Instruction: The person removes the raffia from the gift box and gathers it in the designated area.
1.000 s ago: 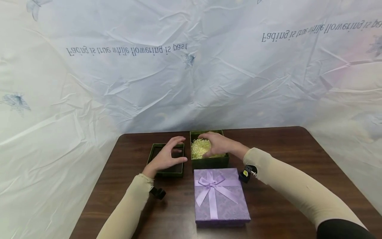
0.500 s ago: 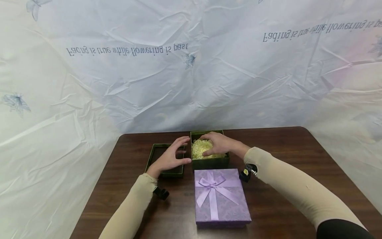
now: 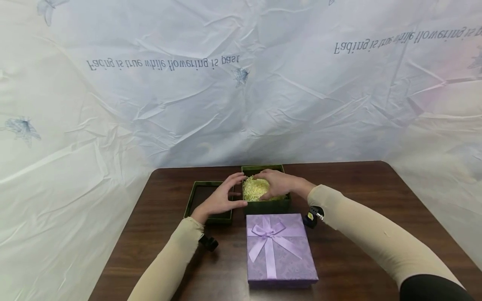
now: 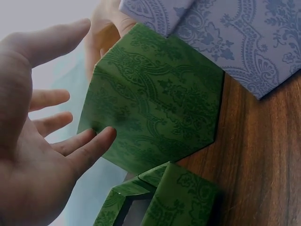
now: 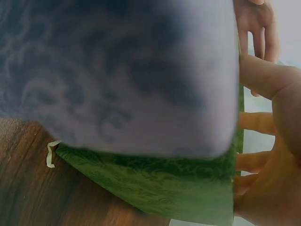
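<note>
In the head view, a green open box stands near the table's back edge, filled with pale yellow shredded paper. My right hand reaches over its right wall, fingers bent loosely down at the paper; its fingertips are partly hidden. Spread fingers and thumb of my left hand come up to the box's left side. The left wrist view has this hand with nothing in it, beside the patterned green wall. Behind the left hand lies a shallow green lid, hollow side up.
A purple gift box with a ribbon bow sits directly in front of the green box. In the right wrist view a loose paper strip sticks out at the green box's corner. White printed sheeting hangs behind the brown table.
My left hand has moved right, from over the lid to the green box's left side. The right hand has dipped slightly and stays over the shredded paper.
</note>
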Demonstrator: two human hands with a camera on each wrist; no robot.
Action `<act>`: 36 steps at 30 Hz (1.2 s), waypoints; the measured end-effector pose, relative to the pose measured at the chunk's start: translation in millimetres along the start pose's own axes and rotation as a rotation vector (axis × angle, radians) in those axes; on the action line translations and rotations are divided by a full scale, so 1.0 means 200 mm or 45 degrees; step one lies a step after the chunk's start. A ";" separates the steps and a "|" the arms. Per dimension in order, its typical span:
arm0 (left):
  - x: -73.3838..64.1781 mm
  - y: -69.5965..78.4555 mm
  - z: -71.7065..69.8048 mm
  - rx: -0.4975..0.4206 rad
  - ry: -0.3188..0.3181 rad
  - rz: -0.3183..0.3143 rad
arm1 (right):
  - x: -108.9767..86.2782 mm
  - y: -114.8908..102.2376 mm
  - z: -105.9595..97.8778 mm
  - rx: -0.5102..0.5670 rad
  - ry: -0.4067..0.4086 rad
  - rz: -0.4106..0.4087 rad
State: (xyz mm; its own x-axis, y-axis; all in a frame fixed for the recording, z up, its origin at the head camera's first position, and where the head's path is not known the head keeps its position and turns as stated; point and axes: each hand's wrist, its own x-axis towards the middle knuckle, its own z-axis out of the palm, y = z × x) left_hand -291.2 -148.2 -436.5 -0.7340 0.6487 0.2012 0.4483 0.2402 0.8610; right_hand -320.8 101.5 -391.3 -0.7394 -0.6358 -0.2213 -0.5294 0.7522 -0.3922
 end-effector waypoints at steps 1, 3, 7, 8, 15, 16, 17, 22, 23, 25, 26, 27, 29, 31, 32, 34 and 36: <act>0.00 0.00 0.00 0.002 -0.001 -0.005 | 0.00 0.00 0.00 -0.004 -0.003 -0.005; 0.01 0.00 0.01 0.008 0.000 -0.018 | 0.00 0.01 0.01 -0.009 0.000 -0.021; 0.02 -0.03 0.02 0.050 0.020 -0.041 | 0.01 0.02 0.01 -0.031 0.003 -0.050; 0.02 -0.03 0.02 0.052 0.020 -0.050 | 0.01 0.03 0.02 -0.038 0.003 -0.055; 0.03 -0.04 0.03 0.075 0.018 -0.127 | 0.01 0.03 0.02 -0.098 -0.006 -0.068; 0.03 -0.04 0.03 0.078 0.018 -0.136 | 0.01 0.03 0.02 -0.105 -0.005 -0.072; 0.03 -0.04 0.03 0.082 0.016 -0.143 | 0.01 0.02 0.02 -0.111 -0.005 -0.075; 0.03 -0.05 0.04 0.075 0.018 -0.151 | 0.02 0.02 0.03 -0.127 -0.009 -0.087; 0.03 -0.05 0.03 0.072 0.021 -0.155 | 0.02 0.03 0.03 -0.129 -0.009 -0.085; 0.03 -0.06 0.03 0.059 0.024 -0.156 | 0.03 0.03 0.04 -0.137 -0.010 -0.084; 0.03 -0.06 0.03 0.056 0.025 -0.156 | 0.03 0.04 0.04 -0.142 -0.008 -0.086; 0.03 -0.06 0.03 0.052 0.025 -0.155 | 0.03 0.04 0.04 -0.146 -0.008 -0.087; 0.03 -0.06 0.03 0.036 0.023 -0.152 | 0.04 0.04 0.05 -0.153 -0.014 -0.091; 0.03 -0.07 0.03 0.013 0.022 -0.148 | 0.05 0.05 0.05 -0.162 -0.021 -0.106; 0.03 -0.07 0.03 0.004 0.022 -0.150 | 0.05 0.05 0.05 -0.167 -0.026 -0.112; 0.03 -0.07 0.03 -0.015 0.024 -0.152 | 0.06 0.05 0.04 -0.174 -0.042 -0.120; 0.03 -0.08 0.03 -0.023 0.027 -0.154 | 0.06 0.04 0.04 -0.178 -0.059 -0.124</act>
State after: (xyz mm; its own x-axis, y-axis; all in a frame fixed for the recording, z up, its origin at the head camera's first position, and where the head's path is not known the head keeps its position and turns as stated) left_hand -299.9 -144.0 -451.3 -0.7927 0.6005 0.1047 0.3465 0.3026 0.8879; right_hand -330.3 99.7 -404.7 -0.6634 -0.7119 -0.2304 -0.6529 0.7012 -0.2866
